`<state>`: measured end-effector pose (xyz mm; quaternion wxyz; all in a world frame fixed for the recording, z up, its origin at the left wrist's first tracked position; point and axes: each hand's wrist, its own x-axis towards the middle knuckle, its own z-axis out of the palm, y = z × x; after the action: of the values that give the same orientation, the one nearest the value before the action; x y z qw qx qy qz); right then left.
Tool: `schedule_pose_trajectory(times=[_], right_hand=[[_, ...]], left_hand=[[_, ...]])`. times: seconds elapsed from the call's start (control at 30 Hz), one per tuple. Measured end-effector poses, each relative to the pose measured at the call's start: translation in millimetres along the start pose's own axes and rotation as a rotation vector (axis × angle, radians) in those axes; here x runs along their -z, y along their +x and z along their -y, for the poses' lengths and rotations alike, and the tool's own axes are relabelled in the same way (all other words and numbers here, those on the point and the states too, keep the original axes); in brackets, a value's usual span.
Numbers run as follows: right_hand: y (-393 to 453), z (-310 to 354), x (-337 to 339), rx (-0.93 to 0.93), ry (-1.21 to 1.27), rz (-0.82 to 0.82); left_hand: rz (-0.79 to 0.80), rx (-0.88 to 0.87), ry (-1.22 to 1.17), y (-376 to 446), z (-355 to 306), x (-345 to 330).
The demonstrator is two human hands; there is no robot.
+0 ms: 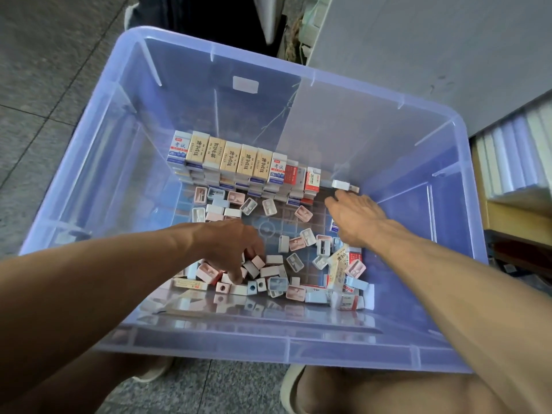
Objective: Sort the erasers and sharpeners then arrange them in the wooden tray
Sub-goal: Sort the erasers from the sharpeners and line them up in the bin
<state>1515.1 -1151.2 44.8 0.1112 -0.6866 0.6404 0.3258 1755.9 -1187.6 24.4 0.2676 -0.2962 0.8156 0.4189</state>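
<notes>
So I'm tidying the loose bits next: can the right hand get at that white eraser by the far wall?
Probably yes: the right hand lies just short of the white eraser, nothing between them, and the bin is open above.

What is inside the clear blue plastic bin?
The bin holds a stacked row of erasers at the far side and loose sharpeners scattered across the floor. The left hand covers some pieces.
</notes>
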Motion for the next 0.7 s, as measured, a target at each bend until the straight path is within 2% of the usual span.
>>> schedule_pose_trajectory(times=[0.3,0.4,0.57,0.7], right_hand=[[-2.8,2.2,7.3,0.052,0.184,0.337],[-4.9,3.1,7.3,0.061,0.209,0.393],[-3.4,4.5,6.0,0.086,0.253,0.438],[-3.6,9.1,-0.3,0.117,0.315,0.508]], left_hand=[[0.026,-0.018,-0.129,-2.0,-3.7,4.8],[0.045,-0.004,-0.110,-5.8,-3.1,5.5],[0.022,0.120,-0.119,-17.4,4.3,23.2],[0.053,0.235,0.039,-28.2,9.7,26.1]])
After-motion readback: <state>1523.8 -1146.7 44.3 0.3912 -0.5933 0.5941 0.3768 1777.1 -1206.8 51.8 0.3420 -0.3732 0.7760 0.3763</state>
